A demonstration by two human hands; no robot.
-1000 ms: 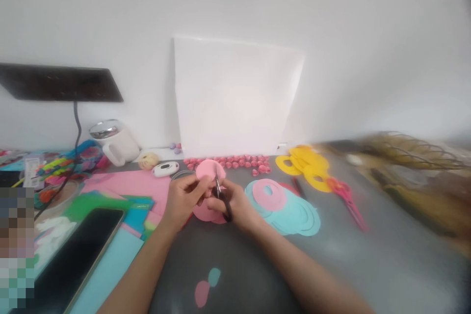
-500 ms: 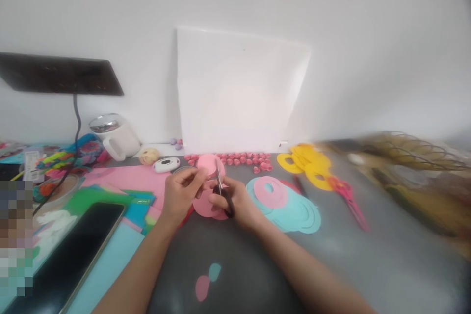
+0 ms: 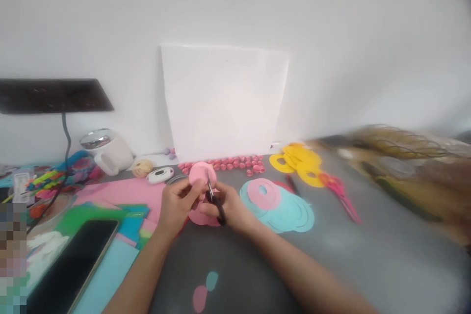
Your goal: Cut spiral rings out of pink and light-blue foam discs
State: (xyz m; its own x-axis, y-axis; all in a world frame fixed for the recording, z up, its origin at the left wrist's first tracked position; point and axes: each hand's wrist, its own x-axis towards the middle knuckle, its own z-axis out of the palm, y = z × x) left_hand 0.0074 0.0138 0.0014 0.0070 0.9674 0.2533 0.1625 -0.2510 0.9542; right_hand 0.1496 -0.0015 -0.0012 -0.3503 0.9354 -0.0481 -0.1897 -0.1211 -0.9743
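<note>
Tabletop (image 3: 253, 274), black scissors (image 3: 213, 198), unreadable label (image 3: 22, 185)

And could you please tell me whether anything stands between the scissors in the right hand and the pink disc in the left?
Nothing visible does: the scissors in the right hand overlap the pink disc in this view. The left hand covers only part of its lower edge.

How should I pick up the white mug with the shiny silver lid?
Best, I think, by its white curved handle, coming from the front left. The handle sticks out that way from the mug, and it's narrower to hold than the wide, rounded body.
</note>
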